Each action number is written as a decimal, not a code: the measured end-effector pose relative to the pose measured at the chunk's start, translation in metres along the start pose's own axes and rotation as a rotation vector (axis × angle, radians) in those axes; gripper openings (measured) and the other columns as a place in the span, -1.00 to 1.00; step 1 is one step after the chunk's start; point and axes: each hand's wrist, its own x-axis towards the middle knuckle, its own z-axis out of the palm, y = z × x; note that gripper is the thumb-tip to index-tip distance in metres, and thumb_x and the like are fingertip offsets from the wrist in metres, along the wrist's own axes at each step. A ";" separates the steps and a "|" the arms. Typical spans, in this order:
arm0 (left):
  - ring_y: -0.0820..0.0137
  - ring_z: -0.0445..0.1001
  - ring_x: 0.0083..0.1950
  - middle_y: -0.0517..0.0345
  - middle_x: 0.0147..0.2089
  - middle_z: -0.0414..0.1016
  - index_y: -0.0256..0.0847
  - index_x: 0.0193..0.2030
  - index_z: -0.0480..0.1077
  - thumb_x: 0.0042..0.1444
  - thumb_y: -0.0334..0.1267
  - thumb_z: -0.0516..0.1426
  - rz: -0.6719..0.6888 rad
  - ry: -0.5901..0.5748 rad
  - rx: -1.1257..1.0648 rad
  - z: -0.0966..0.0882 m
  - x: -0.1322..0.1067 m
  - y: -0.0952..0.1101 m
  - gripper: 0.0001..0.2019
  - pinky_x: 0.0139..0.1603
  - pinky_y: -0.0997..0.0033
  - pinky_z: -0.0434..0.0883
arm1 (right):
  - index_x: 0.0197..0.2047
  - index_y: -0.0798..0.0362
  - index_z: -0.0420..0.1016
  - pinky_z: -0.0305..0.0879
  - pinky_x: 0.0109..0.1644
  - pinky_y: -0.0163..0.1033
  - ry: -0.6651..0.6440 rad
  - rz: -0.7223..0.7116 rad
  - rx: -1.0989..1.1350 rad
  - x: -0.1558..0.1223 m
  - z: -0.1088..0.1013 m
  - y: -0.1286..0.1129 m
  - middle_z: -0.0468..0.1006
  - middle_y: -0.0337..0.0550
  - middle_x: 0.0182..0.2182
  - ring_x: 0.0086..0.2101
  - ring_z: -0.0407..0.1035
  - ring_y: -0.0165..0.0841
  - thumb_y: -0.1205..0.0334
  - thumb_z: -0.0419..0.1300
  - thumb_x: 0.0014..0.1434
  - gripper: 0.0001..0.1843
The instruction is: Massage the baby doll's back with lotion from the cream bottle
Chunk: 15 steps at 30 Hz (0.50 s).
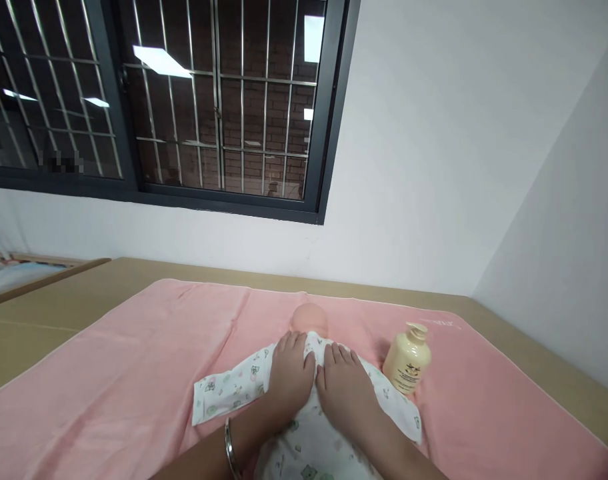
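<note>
A baby doll point(308, 319) with a smooth pinkish head lies on a pink cloth point(149, 373), dressed in a white garment point(234, 389) printed with small animals. Its sleeves spread out to both sides. My left hand point(290, 373) rests flat on the left part of the doll's upper body, just below the head. Beside it, my right hand point(348, 387) lies flat on the right part, fingers extended and the two thumbs close together. Neither hand holds anything. A silver bracelet point(230, 445) circles my left wrist. The doll's lower body is partly hidden by my forearms.
A cream pump bottle point(408, 359) stands by the doll's right-hand sleeve. The cloth covers a wooden tabletop point(129, 270) that meets a white wall point(414, 167). Above is a dark-framed window point(329, 133) with metal bars. A wooden-edged bed or tray point(49, 283) sits far left.
</note>
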 end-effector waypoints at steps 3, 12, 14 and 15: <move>0.09 0.23 0.36 -0.17 0.29 0.36 -0.37 0.21 0.35 0.22 -0.34 -0.08 0.029 0.010 0.049 0.007 -0.018 0.006 -0.54 0.34 -0.01 0.18 | 0.23 0.30 0.35 -0.03 0.31 0.04 -0.030 -0.025 0.061 0.010 -0.004 0.010 0.34 0.25 0.23 0.23 0.19 -0.05 0.24 -0.12 0.32 -0.48; 0.15 0.21 0.39 -0.04 0.35 0.29 -0.32 0.29 0.30 0.10 -0.39 -0.08 0.043 -0.135 -0.005 -0.009 -0.018 0.014 -0.42 0.41 0.00 0.10 | 0.31 0.32 0.24 -0.08 0.35 0.02 -0.041 -0.050 0.130 0.019 -0.001 0.019 0.23 0.22 0.30 0.30 0.08 -0.08 0.26 -0.17 0.34 -0.44; 0.18 0.25 0.36 -0.02 0.32 0.33 -0.30 0.26 0.33 0.09 -0.39 -0.09 0.003 -0.104 -0.034 -0.012 -0.009 0.010 -0.43 0.40 0.05 0.13 | 0.37 0.25 0.16 -0.10 0.37 -0.01 -0.052 -0.138 0.159 0.008 -0.006 0.014 0.17 0.14 0.34 0.32 0.03 -0.12 0.29 -0.12 0.30 -0.41; 0.19 0.25 0.36 -0.01 0.32 0.34 -0.28 0.26 0.34 0.09 -0.39 -0.09 0.006 -0.080 -0.046 -0.011 -0.008 0.008 -0.44 0.40 0.06 0.13 | 0.38 0.22 0.14 -0.09 0.37 -0.03 -0.062 -0.168 0.179 0.005 -0.009 0.013 0.16 0.10 0.34 0.32 0.04 -0.14 0.30 -0.11 0.28 -0.39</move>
